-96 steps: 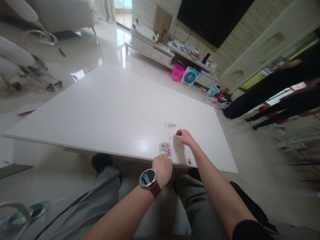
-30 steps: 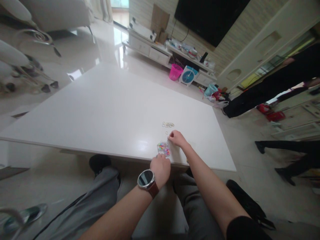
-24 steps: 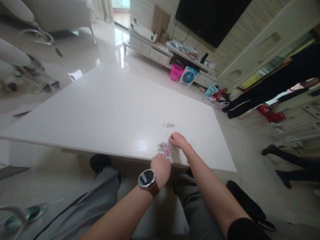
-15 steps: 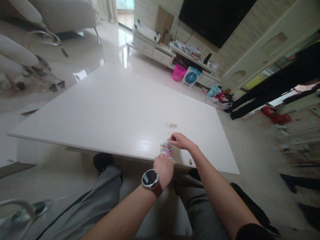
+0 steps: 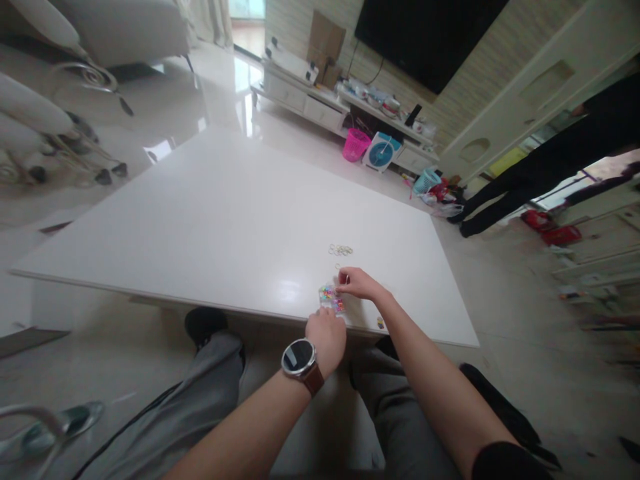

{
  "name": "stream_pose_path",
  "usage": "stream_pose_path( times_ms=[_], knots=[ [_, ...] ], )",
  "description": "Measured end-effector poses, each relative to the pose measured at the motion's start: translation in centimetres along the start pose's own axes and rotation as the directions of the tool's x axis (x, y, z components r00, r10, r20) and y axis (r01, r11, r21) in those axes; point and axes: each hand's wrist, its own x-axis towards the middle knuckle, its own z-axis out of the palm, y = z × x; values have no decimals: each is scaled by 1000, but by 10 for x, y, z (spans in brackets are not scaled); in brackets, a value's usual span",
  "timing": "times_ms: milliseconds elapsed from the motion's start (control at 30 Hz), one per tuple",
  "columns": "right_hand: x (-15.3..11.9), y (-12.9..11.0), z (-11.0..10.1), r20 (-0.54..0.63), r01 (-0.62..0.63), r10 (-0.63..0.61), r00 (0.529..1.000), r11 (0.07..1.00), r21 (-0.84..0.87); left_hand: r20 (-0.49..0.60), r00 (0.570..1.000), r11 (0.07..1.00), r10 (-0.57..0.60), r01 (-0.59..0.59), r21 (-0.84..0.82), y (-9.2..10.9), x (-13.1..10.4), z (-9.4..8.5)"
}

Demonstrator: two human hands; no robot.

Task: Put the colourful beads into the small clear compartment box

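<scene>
A small clear box of colourful beads [image 5: 327,293] lies near the front edge of the white table [image 5: 240,213]. My left hand [image 5: 326,331], a watch on its wrist, holds the near end of this box with its fingers closed over it. At the box's far right corner is my right hand [image 5: 353,283], its thumb and fingers pinched together; whatever they grip is too small to make out. Several metal rings [image 5: 341,251] lie in a cluster beyond the box, and one single ring [image 5: 337,267] is closer to my right hand.
A small yellow and dark piece [image 5: 381,323] lies by the front edge, right of the box. Beyond the table are a pink basket [image 5: 356,145], a blue and white fan [image 5: 381,153] and a low cabinet [image 5: 300,97]. A person in dark trousers [image 5: 520,180] stands at the right.
My right hand has dipped slightly toward the bead box, fingers still pinched. The left hand stays on the box. The whole view has shifted very slightly.
</scene>
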Motion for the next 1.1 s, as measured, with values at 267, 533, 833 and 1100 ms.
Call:
stream_pose_path(
  times_ms=[267,533,833,1100],
  knots=[
    [12,19,-1,-223,-8,13,975,1000,25,6,1000,1000,2,-2,0,0,-1,-2],
    [32,21,21,-291,-8,-18,957,996,-87,23,1000,1000,17,-17,15,1,3,-1],
    [39,18,24,-307,36,-74,949,991,-130,-39,998,998,55,-54,31,-4,7,11],
    [32,18,21,-297,-82,52,954,992,-92,-24,999,998,46,-45,36,-4,7,10]
  ],
)
